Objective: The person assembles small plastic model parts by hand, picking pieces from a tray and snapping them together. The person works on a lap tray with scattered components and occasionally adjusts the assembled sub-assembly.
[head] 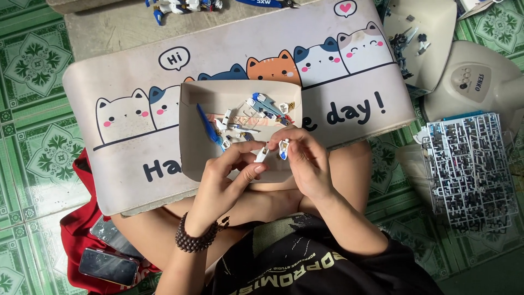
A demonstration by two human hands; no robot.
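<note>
I'm seeing my left hand (226, 175) pinching a small white plastic piece (261, 155), tube-ish, smooth and glossy, between thumb and forefinger. Right hand (305, 161) is gripping a second small piece (283, 149), white w/ a blue centre, fingers closed narrow around it. The 2 pieces are sitting just beside each other, not clearly touching, over the near edge of a shallow beige cardboard tray (188, 131).

Inside the tray I'm counting approx. 8–10 loose hard-plastic bits (256, 114), mostly white & blue, some w/ red tips; exact no. too small to tell. One long thin blue strip (207, 128) is lying at the tray's left side.

Tray is resting on a soft, matte desk mat (109, 71) printed w/ 7 cartoon cats. A dark beaded bracelet (195, 239), round glossy beads, is wrapping my left wrist.

To the right, on green patterned tile, a stack of grey plastic parts frames (469, 169), grid-like; can't count the layers. 2 dark phones (109, 265) are lying on red cloth (73, 229) at lower left.
</note>
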